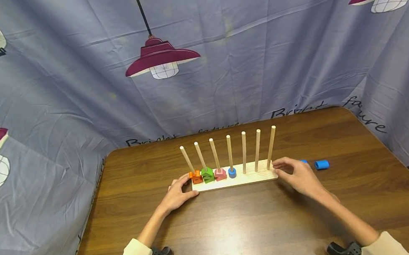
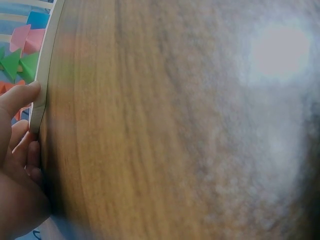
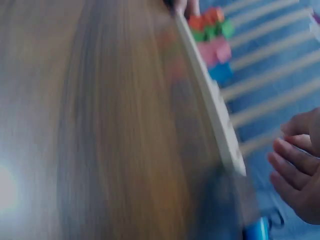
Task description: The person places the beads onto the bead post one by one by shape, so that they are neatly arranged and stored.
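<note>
**Both hands at the ends of the peg board**

Your wooden peg board (image 1: 233, 180) lies near the middle of the table (image 1: 238, 224), a little toward its far edge, with seven upright pegs in a row. From its left end, the first four pegs carry an orange block (image 1: 195, 176), a green block (image 1: 207, 174), a pink block (image 1: 220, 173) and a blue ring (image 1: 232, 172).

Your left hand (image 1: 178, 195) grips the board's left end, thumb and fingers curled round the edge. Your right hand (image 1: 296, 175) is at the right end, fingers loosely bent and slightly apart; you cannot tell whether they touch the board.

Toward the table's right edge, a blue cylinder (image 1: 321, 165) lies just beyond your right hand.
</note>
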Tool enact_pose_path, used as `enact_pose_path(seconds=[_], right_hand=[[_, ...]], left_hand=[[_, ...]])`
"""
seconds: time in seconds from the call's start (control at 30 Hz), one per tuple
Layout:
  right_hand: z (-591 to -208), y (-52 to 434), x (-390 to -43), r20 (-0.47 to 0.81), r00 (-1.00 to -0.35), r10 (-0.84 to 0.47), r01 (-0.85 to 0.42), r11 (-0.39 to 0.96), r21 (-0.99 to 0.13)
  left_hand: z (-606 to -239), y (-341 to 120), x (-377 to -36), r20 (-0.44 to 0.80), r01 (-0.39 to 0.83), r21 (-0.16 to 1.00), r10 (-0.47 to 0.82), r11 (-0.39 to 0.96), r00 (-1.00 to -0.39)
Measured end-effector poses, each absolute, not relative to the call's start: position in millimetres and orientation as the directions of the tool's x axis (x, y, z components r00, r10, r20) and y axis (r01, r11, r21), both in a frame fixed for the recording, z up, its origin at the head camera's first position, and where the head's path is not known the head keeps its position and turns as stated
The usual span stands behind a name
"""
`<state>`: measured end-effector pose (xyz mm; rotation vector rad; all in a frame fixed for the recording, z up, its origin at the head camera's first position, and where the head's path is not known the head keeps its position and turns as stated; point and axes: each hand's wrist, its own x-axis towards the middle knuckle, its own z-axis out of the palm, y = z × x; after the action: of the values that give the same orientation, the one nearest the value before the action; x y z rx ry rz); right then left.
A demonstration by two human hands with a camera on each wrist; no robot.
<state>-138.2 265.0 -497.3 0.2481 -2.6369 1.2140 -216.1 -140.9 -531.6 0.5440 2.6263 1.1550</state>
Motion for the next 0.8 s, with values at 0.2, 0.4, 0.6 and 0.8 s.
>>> enact_pose_path(seconds=[0.2, 0.4, 0.6, 0.8], right_hand=[[-500, 309, -132, 0.349, -0.937, 0.036, -0.201, 0.759, -0.620], [-501, 320, -138, 0.307, -0.951, 0.034, -0.159, 0.798, -0.581], [-507, 319, -145, 0.243, -0.970, 0.000, -0.132, 0.839, -0.527], [-510, 316, -147, 0.205, -0.979, -0.008, -0.115, 0.851, -0.512]], left_hand=[[-532, -141, -216, -0.057, 0.237, 0.748, 0.416, 0.620, -0.908], [-533, -142, -217, -0.054, 0.240, 0.741, 0.413, 0.627, -0.909], [-532, -142, -216, -0.063, 0.234, 0.748, 0.417, 0.621, -0.907], [-533, -143, -217, -0.058, 0.243, 0.742, 0.422, 0.624, -0.905]])
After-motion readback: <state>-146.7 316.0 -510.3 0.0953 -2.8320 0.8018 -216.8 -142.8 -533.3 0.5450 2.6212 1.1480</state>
